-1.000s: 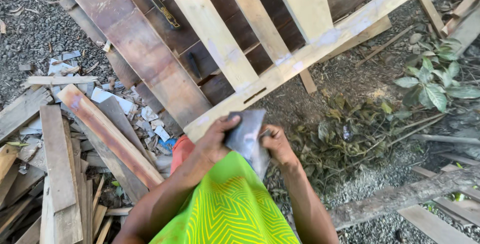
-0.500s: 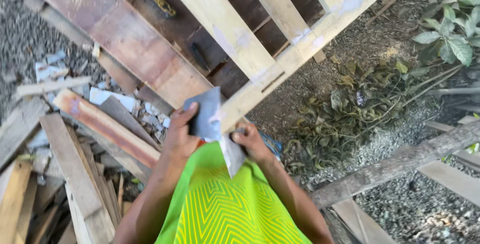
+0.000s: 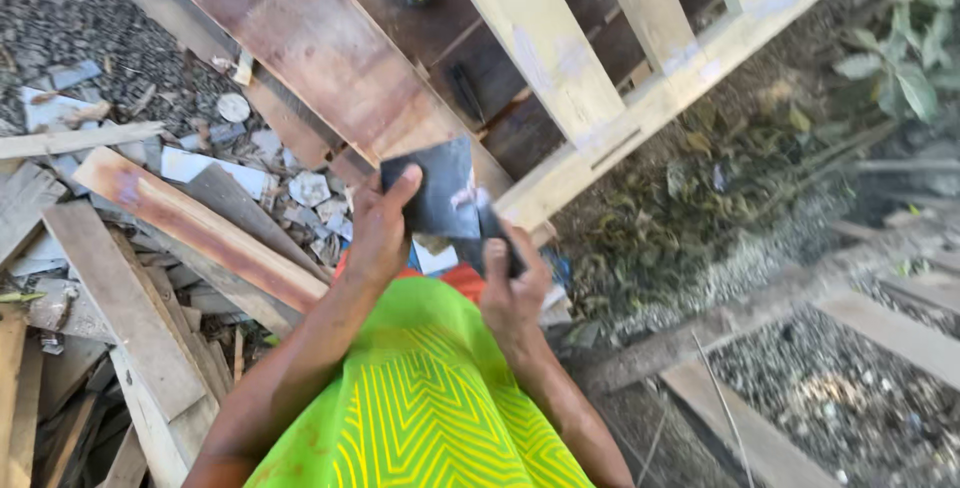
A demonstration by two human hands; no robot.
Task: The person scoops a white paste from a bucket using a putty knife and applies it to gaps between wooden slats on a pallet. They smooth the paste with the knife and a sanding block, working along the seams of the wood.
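**Dark sheet held up in both hands over a scrap-wood yard**

A dark, flat sheet (image 3: 432, 188), stiff-looking and roughly square, sits at the middle of the scene, raised in front of the person's body. The left hand (image 3: 378, 233) is closed on its left edge, thumb lying up across the face. The right hand (image 3: 510, 283) is wrapped around the sheet's lower right part, where it narrows to a dark strip; fingers curl over it. Both forearms come up from the near edge, over a bright green garment with a yellow zigzag pattern (image 3: 430, 408).

Just beyond the sheet, a pale wooden frame of slats (image 3: 560, 68) runs diagonally to the far right, with a reddish-brown board (image 3: 300, 38) beside it. To the left lie loose planks (image 3: 130, 298) and pale broken fragments (image 3: 300, 193) on gravel. To the right are dry leaves (image 3: 690, 208) and green plants (image 3: 905, 58).
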